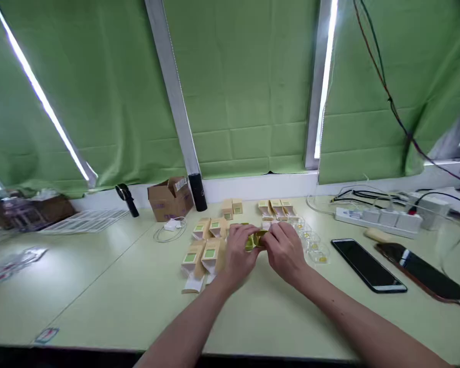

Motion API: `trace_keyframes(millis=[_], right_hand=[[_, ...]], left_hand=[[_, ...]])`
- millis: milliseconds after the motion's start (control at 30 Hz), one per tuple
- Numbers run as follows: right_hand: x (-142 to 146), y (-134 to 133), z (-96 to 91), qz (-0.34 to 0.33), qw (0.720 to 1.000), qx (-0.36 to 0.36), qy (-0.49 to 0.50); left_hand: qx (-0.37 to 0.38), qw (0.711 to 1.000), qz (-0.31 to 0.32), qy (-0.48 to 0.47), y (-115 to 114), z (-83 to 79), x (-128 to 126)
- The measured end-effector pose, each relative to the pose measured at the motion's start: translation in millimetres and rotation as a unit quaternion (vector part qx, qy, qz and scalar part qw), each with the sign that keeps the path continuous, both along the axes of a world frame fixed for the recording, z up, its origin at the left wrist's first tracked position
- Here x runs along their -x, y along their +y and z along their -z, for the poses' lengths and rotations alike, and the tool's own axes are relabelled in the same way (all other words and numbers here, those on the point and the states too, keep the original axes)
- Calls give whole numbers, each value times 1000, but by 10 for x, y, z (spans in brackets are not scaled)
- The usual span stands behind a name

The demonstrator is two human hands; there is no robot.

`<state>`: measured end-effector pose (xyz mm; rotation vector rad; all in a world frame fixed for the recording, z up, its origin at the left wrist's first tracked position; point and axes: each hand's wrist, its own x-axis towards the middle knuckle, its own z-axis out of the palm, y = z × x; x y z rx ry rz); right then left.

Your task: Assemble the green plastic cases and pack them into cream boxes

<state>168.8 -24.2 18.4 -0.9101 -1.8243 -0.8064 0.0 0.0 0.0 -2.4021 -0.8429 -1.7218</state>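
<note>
To the near right of the cardboard box (170, 199), left hand (240, 251) and right hand (285, 250) pinch a small olive-green piece (258, 238), probably light, thin; gentle edge hold suits.

An olive-green piece (258, 237) showed at center frame, tan boxes (215, 243) with green squares (209, 253) left of center, green blinds (237, 92) across the top.

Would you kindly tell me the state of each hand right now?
Left hand: fingers closed on a small olive-green item.
Right hand: fingers closed on the same item, from its right side.
</note>
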Motion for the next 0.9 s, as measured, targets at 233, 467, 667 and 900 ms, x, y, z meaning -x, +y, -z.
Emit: trace_keyframes(millis=[233, 467, 667, 900], right_hand=[[-17, -35, 9, 1, 1000, -5, -9], [-11, -52, -3, 5, 1000, -7, -12], [-14, -56, 2, 15, 1000, -10, -21], [-18, -52, -3, 18, 999, -29, -30]], left_hand=[[15, 1000, -10, -10, 11, 7, 6], [17, 1000, -5, -20, -8, -32, -8], [36, 999, -12, -26, 1, -13, -14], [40, 999, -4, -34, 4, -20, -17]])
